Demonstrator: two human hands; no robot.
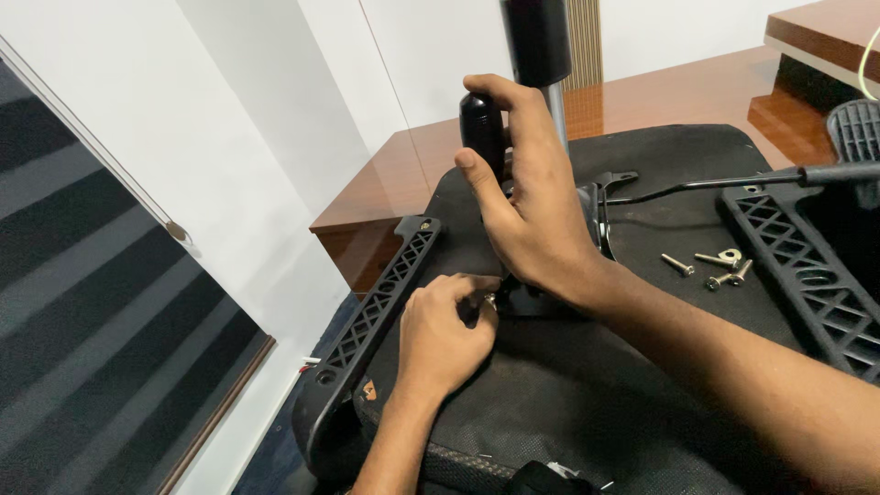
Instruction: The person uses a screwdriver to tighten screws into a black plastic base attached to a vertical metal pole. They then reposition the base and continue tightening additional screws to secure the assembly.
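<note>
An upturned black office chair seat [587,394] lies on a wooden desk. My right hand [527,197] grips a black screwdriver handle [482,128], held upright over the seat's metal mechanism plate [596,206]. My left hand [440,335] pinches a small silver screw [490,300] at the screwdriver's tip, fingers closed around it. The tip itself is hidden behind my hands. A black latticed armrest bracket [380,298] runs along the seat's left edge, just beside my left hand.
Several loose silver screws [720,266] lie on the seat fabric to the right. A second latticed bracket [797,266] and a thin black lever [733,183] sit at the right. The chair's gas column [541,46] rises behind my right hand. Brown desk surface [678,96] extends behind.
</note>
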